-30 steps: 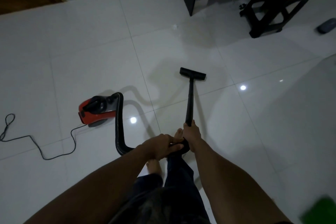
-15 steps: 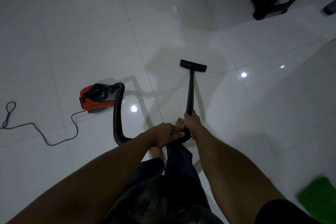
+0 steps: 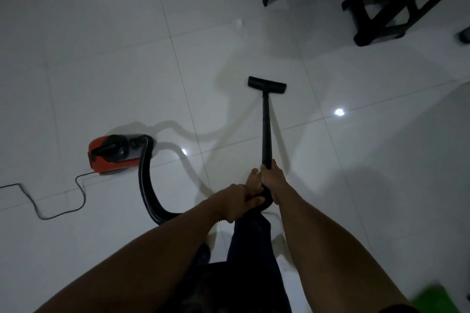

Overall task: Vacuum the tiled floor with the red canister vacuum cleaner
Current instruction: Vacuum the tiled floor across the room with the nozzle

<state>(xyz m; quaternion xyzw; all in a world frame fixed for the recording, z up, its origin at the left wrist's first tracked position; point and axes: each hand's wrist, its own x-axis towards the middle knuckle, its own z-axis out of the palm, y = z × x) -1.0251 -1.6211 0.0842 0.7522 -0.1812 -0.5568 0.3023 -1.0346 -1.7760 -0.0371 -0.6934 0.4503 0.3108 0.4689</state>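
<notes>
Red canister vacuum cleaner (image 3: 112, 157) stood left on tiled floor (image 3: 101, 71); its stiff, likely light wand (image 3: 265, 132) was gripped at the top by right hand (image 3: 273, 180), left hand (image 3: 236, 201) curled round the handle (image 3: 265, 195) behind.

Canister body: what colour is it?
The canister is red, with a black handle on top; the head view shows it.

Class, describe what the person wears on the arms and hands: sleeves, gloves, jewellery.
The left forearm and right forearm are bare. The left hand and right hand carry no gloves; no watch or ring shows. A dark short sleeve edges the right upper arm.
</notes>
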